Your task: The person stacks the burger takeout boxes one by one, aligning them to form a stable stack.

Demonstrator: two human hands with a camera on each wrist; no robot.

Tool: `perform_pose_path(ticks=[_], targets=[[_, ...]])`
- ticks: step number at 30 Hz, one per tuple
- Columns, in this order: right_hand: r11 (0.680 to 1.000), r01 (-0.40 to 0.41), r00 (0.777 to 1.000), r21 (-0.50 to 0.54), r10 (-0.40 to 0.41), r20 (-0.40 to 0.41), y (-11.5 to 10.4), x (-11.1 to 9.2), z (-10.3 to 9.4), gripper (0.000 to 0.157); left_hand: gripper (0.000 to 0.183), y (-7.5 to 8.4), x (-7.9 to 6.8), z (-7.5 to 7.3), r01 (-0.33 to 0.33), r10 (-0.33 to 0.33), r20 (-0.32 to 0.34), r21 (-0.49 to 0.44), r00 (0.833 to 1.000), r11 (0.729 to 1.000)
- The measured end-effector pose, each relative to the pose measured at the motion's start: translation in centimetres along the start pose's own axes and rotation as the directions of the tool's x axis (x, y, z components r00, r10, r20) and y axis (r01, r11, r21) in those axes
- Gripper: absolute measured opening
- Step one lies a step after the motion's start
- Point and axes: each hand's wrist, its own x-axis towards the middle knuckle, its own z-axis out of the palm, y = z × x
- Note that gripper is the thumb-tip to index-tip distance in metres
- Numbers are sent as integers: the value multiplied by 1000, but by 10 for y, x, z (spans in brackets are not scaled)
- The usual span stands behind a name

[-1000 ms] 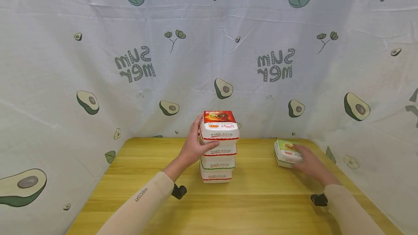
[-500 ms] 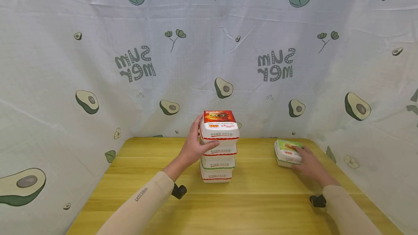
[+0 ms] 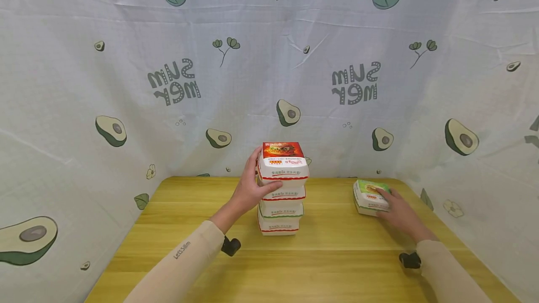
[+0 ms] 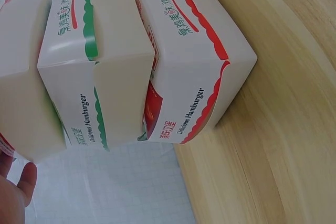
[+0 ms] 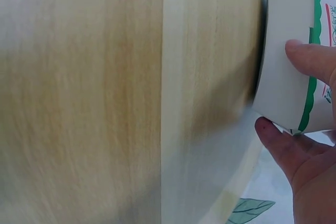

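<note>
Several cardboard hamburger boxes stand in a stack mid-table. My left hand point(image 3: 246, 191) grips the red-topped burger box point(image 3: 283, 172) at the top, thumb across its front and fingers along its left side. Below it, a green-trimmed box point(image 4: 118, 72) rests on the red-trimmed bottom box point(image 4: 184, 72), both turned sideways in the left wrist view. Toward the right end of the table, my right hand point(image 3: 402, 214) holds a green-topped burger box point(image 3: 366, 196). In the right wrist view its thumb lies on the box's white side point(image 5: 286, 61), with other fingers around the corner.
The yellow wood-grain table point(image 3: 328, 270) reaches back to a hanging white cloth point(image 3: 252, 27) printed with avocados and leaves. More of that cloth hangs along both sides. A black wrist camera point(image 3: 230, 247) sits under the left wrist, another black camera point(image 3: 410, 260) under the right.
My right hand has shifted slightly left on the green-topped box, showing more of its lid. The left hand and the stack have stayed in place.
</note>
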Motion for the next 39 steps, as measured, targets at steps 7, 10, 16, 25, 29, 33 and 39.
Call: perform_pose_path(ticks=[7, 10, 16, 25, 29, 33, 39], targets=[[1000, -4, 1000, -14, 4, -1, 0, -1, 0, 82, 104, -1, 1, 0, -1, 1, 0, -13, 1000, 1000], [1000, -11, 1000, -12, 11, 8, -1, -1, 0, 83, 103, -1, 1, 0, -1, 1, 0, -20, 1000, 1000], [1000, -24, 1000, 2, 24, 19, -4, -3, -2, 84, 103, -1, 1, 0, 1, -1, 0, -14, 1000, 1000], [999, -31, 999, 7, 31, 14, -9, -2, -6, 87, 103, 0, 1, -1, -3, 3, -1, -14, 1000, 1000], [1000, -13, 1000, 15, 13, 3, -10, 0, -7, 88, 103, 0, 1, 0, -1, 1, -2, -6, 1000, 1000], [1000, 4, 1000, 20, -3, -10, -13, 1, -11, 88, 103, 0, 1, 0, 3, -3, -3, -1, 1000, 1000], [999, 30, 999, 31, -29, -32, -22, 2, -16, 86, 103, 0, 2, -1, 8, -8, 0, -18, 1000, 1000]])
